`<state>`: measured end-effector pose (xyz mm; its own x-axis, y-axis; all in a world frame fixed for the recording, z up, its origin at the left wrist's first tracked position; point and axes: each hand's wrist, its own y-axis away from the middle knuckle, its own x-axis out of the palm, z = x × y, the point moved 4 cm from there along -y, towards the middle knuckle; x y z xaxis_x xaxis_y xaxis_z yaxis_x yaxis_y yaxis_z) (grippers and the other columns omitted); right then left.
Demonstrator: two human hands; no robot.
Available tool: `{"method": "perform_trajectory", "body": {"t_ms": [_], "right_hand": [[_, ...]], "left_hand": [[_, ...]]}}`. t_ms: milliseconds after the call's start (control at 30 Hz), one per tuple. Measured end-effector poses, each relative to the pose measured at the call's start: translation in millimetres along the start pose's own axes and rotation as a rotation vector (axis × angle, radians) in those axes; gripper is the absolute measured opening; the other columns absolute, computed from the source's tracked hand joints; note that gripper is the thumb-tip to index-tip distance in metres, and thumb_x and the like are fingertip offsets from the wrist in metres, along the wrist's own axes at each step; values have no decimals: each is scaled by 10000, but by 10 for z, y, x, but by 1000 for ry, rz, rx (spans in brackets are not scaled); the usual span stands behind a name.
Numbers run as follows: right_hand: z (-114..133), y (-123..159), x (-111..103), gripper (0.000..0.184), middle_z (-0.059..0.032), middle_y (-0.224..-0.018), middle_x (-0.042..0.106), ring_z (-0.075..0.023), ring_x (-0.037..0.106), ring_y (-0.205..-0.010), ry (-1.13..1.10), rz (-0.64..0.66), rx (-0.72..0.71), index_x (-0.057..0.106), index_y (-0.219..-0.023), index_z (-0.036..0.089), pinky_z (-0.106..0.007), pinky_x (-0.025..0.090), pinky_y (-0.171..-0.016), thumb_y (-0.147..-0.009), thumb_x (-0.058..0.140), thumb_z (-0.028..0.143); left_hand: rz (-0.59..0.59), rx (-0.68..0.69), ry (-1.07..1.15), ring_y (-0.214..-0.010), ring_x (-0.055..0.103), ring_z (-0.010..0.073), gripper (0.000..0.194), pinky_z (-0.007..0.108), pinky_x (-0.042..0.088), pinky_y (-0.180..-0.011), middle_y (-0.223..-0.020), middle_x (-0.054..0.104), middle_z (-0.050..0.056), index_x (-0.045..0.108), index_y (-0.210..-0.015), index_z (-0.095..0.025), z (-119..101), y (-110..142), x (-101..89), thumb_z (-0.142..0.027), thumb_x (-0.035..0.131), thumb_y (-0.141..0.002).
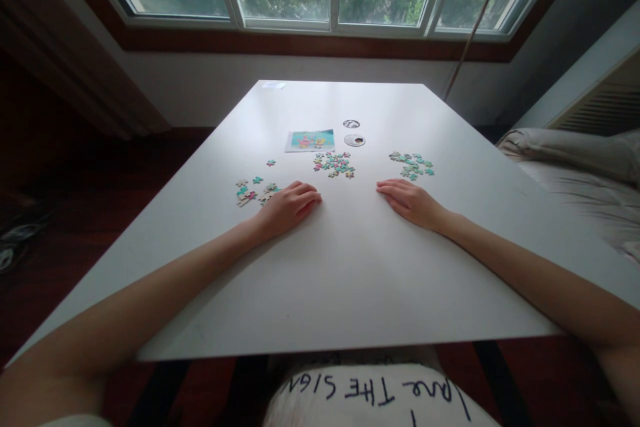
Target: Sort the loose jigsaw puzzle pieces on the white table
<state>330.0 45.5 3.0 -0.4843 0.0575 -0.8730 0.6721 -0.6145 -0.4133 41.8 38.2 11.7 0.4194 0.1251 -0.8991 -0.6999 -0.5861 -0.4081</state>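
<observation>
My left hand (291, 205) rests palm down on the white table (320, 280), fingers stretched out and holding nothing. Just beyond it lies a loose group of jigsaw puzzle pieces (245, 193), partly hidden behind the hand. My right hand (411, 203) also lies flat, its fingers extended and nothing in them. Ahead of that hand is another cluster of puzzle pieces (413, 165) in teal and cream. A third heap of puzzle pieces (334, 165), teal, pink and yellow, sits between and beyond both hands. One single piece (271, 163) lies apart on the left.
Behind the middle heap is a colourful picture card (311, 141). Two round flat items (355, 140) lie to its right. A small pale sheet (273, 86) is at the far left corner. A stick (467, 47) leans by the window, and a cushioned seat (575, 167) stands right.
</observation>
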Motion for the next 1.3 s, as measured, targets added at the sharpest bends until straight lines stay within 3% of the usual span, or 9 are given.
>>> {"method": "perform_trajectory", "body": {"t_ms": [1300], "right_hand": [[5,12,-11,307,-96,-1248,595,-245,540,-1172,-1,-7,-5,549,-1212,218,-465,469,-1009,-935,424,182]], "left_hand": [[-9,7,-20,-944,572,182,252,298,496,-821,-1021,656,75,635,-989,-172,-13,-6,-11,-213,388,-959]]}}
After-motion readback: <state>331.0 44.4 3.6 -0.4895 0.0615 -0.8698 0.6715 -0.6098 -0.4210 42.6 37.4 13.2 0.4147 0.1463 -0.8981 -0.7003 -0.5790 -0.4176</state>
